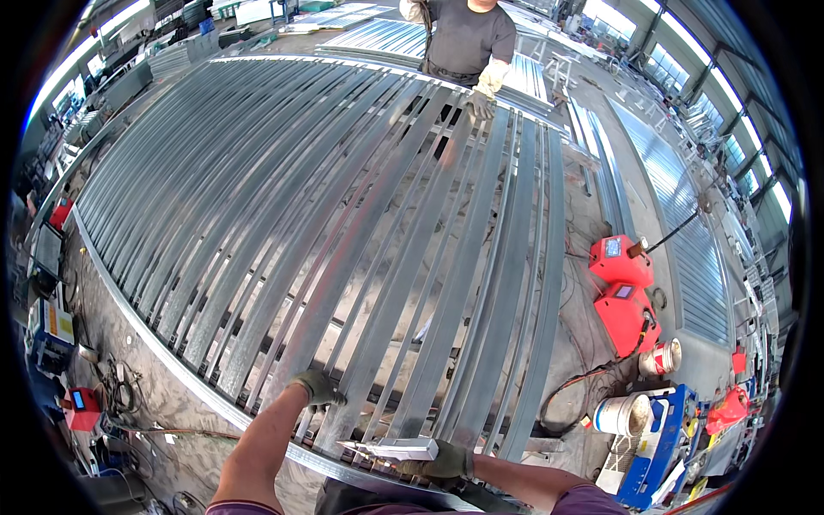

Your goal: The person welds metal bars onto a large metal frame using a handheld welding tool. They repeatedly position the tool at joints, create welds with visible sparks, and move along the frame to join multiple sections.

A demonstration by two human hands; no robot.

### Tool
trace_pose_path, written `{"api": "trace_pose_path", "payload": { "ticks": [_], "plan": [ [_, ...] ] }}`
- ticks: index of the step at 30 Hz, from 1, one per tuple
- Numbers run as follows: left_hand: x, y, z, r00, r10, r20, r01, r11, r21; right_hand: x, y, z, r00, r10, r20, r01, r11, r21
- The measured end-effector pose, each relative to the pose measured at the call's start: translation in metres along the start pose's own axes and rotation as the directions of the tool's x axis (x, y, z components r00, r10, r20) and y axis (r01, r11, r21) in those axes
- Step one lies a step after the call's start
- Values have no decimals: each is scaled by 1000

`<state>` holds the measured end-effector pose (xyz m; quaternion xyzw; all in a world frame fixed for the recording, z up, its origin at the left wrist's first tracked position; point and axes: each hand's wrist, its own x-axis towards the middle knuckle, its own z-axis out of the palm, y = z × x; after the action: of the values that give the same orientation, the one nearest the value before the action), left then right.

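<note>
A large frame of long galvanized metal slats spreads out in front of me, its near rail curving past my body. My left hand, in a dark grey-green glove, grips the edge of a slat near this rail, fingers curled down. In my right hand, gloved alike, is a short silver metal bar, held across the slat ends at the near edge. Part of the right hand's fingers is hidden behind the bar. Across the frame, a co-worker's gloved hand rests on the far slat ends.
Two red machines with small screens stand right of the frame, cables trailing around them. Nearby are white buckets and a blue cart. A co-worker stands at the far side. Another red machine sits at lower left.
</note>
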<state>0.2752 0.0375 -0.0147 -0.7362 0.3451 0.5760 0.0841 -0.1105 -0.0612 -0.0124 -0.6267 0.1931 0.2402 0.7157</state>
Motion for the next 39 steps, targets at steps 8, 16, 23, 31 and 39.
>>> {"api": "trace_pose_path", "payload": {
  "ticks": [8, 16, 23, 31, 39],
  "plan": [
    [-9, 3, -3, 1000, 20, -1, -20, 999, -47, -47, -23, 33, 977, -74, -198, 131, 948, 290],
    [0, 0, -3, 1000, 15, 23, -14, 998, -68, -60, -70, 6, 995, -33, -92, 65, 925, 374],
    [-6, -1, -2, 998, 49, -33, -53, 988, -144, -19, -75, -27, 995, -84, 59, 74, 985, 155],
    [2, -11, 1, 999, 27, -19, -29, 992, -120, 13, -75, -23, 987, 83, 140, -73, 995, -71],
    [-11, 1, -6, 999, 23, -27, -26, 991, -132, 24, -35, -15, 992, -80, 99, 88, 993, -73]
  ]
}}
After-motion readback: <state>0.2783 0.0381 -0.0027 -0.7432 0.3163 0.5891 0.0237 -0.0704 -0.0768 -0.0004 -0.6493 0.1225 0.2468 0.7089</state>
